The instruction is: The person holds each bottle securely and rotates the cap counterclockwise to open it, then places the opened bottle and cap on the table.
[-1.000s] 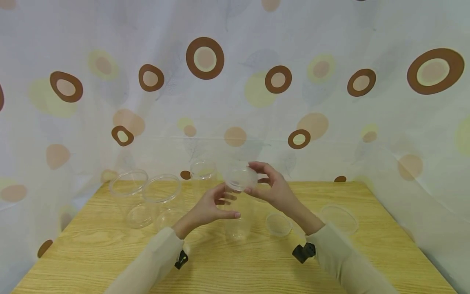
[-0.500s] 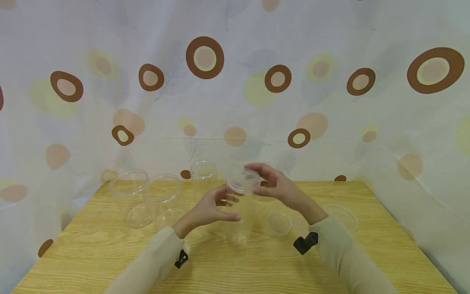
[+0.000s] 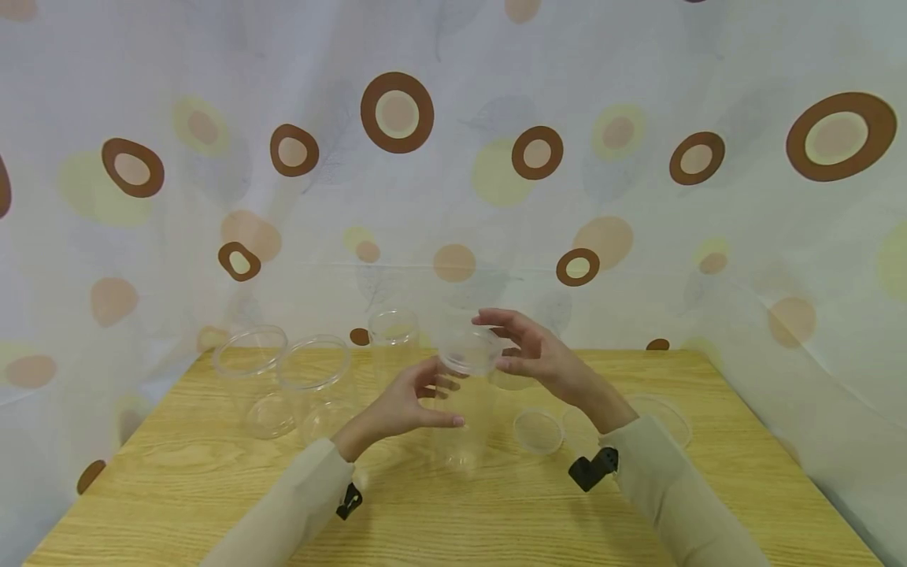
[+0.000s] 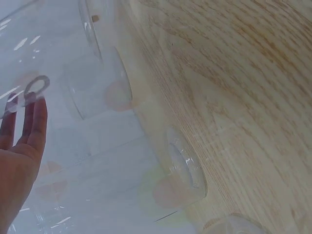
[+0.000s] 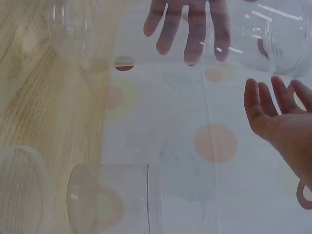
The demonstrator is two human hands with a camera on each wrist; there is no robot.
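Observation:
A tall clear plastic container (image 3: 464, 450) stands upright on the table in front of me. My left hand (image 3: 405, 403) holds it from the left, thumb on the near side and fingers spread around the back; they show through its wall in the right wrist view. A clear round lid (image 3: 468, 350) sits at the container's mouth. Right beside the lid, my right hand (image 3: 540, 356) has its fingers apart and slightly bent, with nothing between them. In the right wrist view its fingertips (image 5: 250, 90) are close to the container's top rim.
Two wide clear containers (image 3: 315, 386) stand at the left, and a narrower one (image 3: 394, 342) behind them. A short clear container (image 5: 114, 197) is behind my right hand. Several round lids, including a small one (image 3: 538, 433), lie at the right. A patterned curtain (image 3: 453, 197) hangs behind the table.
The lid, tilted in my right hand a second ago, is now level on the container's mouth. My right hand has loosened its fingers and shifted slightly right. The left hand has hardly moved.

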